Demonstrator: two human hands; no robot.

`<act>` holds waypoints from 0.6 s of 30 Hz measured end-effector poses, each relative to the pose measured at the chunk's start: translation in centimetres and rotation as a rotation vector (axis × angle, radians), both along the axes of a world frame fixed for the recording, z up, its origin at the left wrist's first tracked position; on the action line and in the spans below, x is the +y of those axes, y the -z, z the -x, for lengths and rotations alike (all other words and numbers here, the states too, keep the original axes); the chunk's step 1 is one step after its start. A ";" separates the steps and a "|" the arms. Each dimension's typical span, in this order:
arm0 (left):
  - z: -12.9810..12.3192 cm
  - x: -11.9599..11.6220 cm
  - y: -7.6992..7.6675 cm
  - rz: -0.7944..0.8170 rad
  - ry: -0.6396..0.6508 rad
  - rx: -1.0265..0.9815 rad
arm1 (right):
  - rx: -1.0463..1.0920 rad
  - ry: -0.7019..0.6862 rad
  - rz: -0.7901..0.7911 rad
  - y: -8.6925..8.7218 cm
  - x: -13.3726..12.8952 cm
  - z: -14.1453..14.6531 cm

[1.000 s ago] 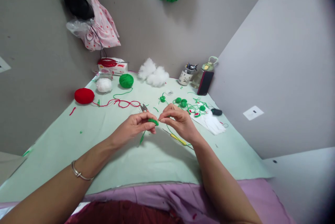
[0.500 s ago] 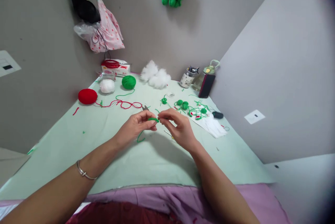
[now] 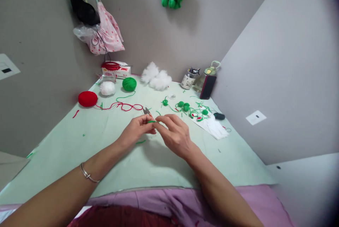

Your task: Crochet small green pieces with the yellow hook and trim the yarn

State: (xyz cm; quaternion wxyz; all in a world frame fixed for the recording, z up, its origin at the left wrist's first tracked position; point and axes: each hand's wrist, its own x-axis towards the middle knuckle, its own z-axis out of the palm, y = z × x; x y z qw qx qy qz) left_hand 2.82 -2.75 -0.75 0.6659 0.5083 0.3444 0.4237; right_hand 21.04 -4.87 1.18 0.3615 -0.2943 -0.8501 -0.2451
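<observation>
My left hand (image 3: 137, 128) is closed, its thumb and fingers pinching a small green crocheted piece (image 3: 151, 121). Over the right end of that piece, the fingertips of my right hand (image 3: 175, 133) are brought together, hiding most of it. A green yarn tail (image 3: 140, 142) shows below my left hand, near the tabletop. Just beyond the fingers lie small scissors (image 3: 146, 111) with orange handles, partly covered by my hands.
Red (image 3: 88, 99), white (image 3: 107, 88) and green yarn balls (image 3: 129, 84) stand at left. White stuffing (image 3: 156, 76) is at the back. Small green crocheted pieces (image 3: 186, 106) and yarn scraps lie right, near a phone (image 3: 208, 87) and a jar (image 3: 188, 79).
My right hand has turned more palm-down and shifted left over the green piece. The yarn tail has dropped lower and lies flatter. More of the scissors shows.
</observation>
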 end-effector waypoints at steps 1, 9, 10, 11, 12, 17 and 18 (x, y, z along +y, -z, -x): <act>0.0 0.0 -0.1 0.001 -0.003 -0.002 | 0.012 -0.031 -0.051 0.1 0.1 0.0; 0.0 0.0 0.4 0.065 -0.019 -0.038 | 0.037 -0.122 -0.093 0.8 0.4 0.8; 0.0 0.1 0.6 0.068 -0.034 -0.033 | 0.039 -0.161 -0.089 0.8 0.2 1.1; 0.0 0.2 0.7 0.066 -0.046 -0.027 | 0.054 -0.196 -0.060 0.7 0.0 1.4; 0.0 0.3 0.7 0.060 -0.051 -0.021 | 0.099 -0.216 0.008 0.5 -0.3 1.7; 0.1 0.3 0.0 -0.030 -0.089 0.014 | 0.695 -0.266 0.932 -1.2 -0.7 1.1; 0.1 0.3 -0.2 -0.054 -0.102 0.024 | 0.774 -0.311 1.109 -1.6 -0.6 0.6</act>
